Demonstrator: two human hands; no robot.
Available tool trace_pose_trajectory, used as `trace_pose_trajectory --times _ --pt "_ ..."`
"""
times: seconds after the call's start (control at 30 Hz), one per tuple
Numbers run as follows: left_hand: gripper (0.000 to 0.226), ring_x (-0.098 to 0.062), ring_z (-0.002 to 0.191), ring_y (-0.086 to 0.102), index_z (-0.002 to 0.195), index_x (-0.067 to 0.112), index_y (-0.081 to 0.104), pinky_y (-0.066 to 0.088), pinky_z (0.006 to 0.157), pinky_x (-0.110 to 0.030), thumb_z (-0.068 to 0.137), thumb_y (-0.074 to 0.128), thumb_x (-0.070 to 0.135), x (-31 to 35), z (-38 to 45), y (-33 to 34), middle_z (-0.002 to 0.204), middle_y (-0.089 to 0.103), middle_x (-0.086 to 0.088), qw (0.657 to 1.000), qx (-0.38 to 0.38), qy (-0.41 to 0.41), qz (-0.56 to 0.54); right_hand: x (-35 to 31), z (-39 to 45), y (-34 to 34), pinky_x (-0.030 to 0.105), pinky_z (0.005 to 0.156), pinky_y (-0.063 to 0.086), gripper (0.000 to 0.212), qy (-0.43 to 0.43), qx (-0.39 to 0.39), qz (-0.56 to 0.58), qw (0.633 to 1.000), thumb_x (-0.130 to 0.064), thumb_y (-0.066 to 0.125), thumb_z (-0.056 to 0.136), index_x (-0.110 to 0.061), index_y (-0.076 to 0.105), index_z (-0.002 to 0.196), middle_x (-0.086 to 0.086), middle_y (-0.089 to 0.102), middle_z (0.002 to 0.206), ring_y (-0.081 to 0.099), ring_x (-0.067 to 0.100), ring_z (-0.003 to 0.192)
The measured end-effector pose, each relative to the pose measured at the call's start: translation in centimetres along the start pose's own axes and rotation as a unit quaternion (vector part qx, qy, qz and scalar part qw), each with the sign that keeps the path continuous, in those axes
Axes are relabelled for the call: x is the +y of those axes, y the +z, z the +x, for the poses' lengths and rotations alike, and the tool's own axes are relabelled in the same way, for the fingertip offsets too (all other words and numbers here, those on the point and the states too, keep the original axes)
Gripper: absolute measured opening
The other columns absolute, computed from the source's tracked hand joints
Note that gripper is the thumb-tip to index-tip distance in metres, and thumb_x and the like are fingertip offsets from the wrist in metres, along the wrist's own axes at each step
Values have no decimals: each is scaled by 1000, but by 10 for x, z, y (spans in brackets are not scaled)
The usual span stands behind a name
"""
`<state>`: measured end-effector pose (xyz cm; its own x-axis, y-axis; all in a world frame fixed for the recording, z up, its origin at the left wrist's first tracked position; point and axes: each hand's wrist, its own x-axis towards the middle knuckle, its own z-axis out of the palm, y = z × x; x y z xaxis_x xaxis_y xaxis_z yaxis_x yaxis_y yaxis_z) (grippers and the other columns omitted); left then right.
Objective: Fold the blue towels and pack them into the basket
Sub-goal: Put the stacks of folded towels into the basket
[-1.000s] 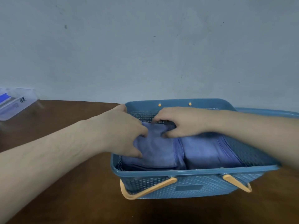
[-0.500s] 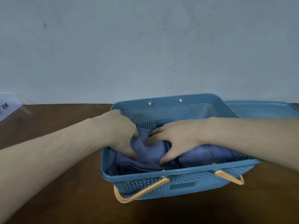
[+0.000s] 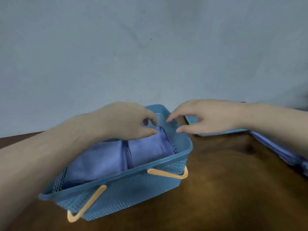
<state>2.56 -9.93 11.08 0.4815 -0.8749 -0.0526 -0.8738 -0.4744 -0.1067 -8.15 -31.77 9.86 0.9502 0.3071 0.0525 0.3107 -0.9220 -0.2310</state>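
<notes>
both hands have lifted off the towels [image 3: 146, 150]: left hand [image 3: 126, 120] loosely curled, right hand [image 3: 203, 117] spread, both holding nothing

**Two blue towels in the basket**

You can see the blue basket [image 3: 133, 185] sitting on the brown table, turned at a slant. It has little holes all over its walls and an orange handle hanging down on the near side. Inside it, two folded blue towels lie flat, side by side: one on the left [image 3: 93, 162] and one on the right [image 3: 148, 147]. They touch in the middle.
</notes>
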Motion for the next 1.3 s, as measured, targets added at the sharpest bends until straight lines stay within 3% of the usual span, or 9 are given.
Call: trace_pose_trajectory --times 0.1,0.23,0.43,0.63,0.83,0.97,1.07,1.2,1.3 --pt "33 -7 87 54 122 41 61 43 82 -24 94 54 57 54 40 -15 114 66 19 999 22 43 -6 31 -62 -16 14 107 32 36 63 28 -13 998 -38 64 96 -32 62 131 -16 60 127 51 -4 119" --pt "35 -8 97 60 124 42 60 48 90 -28 94 52 58 132 91 -29 110 66 20 994 33 103 -18 72 -150 -27 22 103 39 34 163 23 -21 986 -37 66 94 -31 63 128 -15 60 118 57 6 114" --pt "31 -6 94 57 123 43 60 42 79 -24 95 53 54 251 156 -23 112 64 19 980 23 196 -27 127 -275 -28 0 77 36 28 310 -3 6 951 -45 63 94 -44 60 122 -33 53 104 53 -15 95" --pt "28 -10 107 60 120 41 61 49 90 -33 92 58 46 344 213 -5 117 65 16 961 -9 263 -82 184 -379 -14 12 75 40 28 406 47 21 912 -34 72 90 -27 62 115 -6 63 113 59 8 91" --pt "36 -8 110 53 129 35 57 33 81 -21 94 62 40 419 256 4 118 58 16 944 -1 320 -84 213 -450 3 34 93 49 60 554 -34 8 832 -75 66 74 -28 58 110 -5 58 112 58 19 103" --pt "50 -9 127 46 141 29 49 35 104 -24 93 64 35 447 279 11 140 53 12 928 -6 359 -101 216 -464 7 40 90 53 47 538 -26 48 841 -63 76 74 -25 66 98 -1 61 107 60 20 99" --pt "65 -9 131 43 149 29 40 36 109 -28 91 67 38 462 287 10 145 50 9 925 -9 365 -104 216 -470 7 31 78 51 31 490 46 119 862 -42 83 76 -28 59 91 -3 62 97 59 13 86" --pt "76 -8 113 55 153 38 30 45 99 -29 88 69 46 471 290 5 125 59 11 926 -65 346 -136 217 -472 5 31 59 41 32 417 138 213 873 -21 78 78 -34 50 87 -6 56 68 44 10 57" --pt "68 -10 95 60 149 46 33 49 86 -30 91 68 40 469 286 -2 102 60 9 921 -91 320 -204 218 -466 0 50 63 50 33 366 196 304 857 -21 73 75 -38 52 94 13 66 82 52 31 64"
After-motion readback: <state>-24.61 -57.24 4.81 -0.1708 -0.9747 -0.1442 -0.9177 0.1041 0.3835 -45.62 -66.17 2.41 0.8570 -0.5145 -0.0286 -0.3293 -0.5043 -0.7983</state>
